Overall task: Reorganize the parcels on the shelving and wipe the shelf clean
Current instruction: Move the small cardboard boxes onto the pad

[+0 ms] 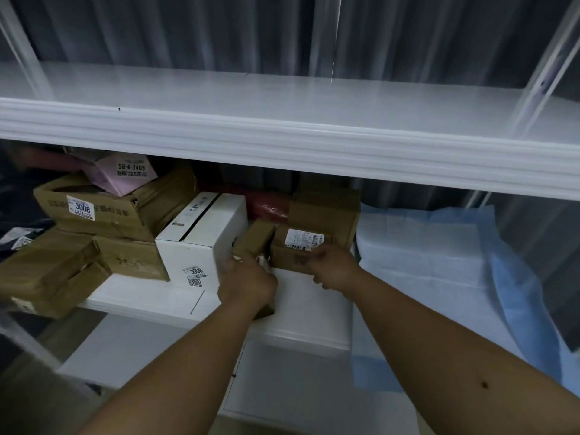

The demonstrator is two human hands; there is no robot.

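On the middle shelf (301,296) my left hand (246,282) grips a narrow brown box (255,238) standing tilted beside a white box (201,243). My right hand (334,266) holds the front corner of a small brown parcel with a barcode label (296,246), which sits against a taller brown carton (324,211). Further left, stacked brown cartons (103,211) carry a pink parcel (125,174) on top. A red package (271,207) lies behind the boxes, mostly hidden.
The white upper shelf (282,102) holds nothing in view. A pale blue and white cloth or sheet (439,252) covers the right part of the middle shelf. More flat brown boxes (50,274) overhang the shelf's left front. Grey curtains hang behind.
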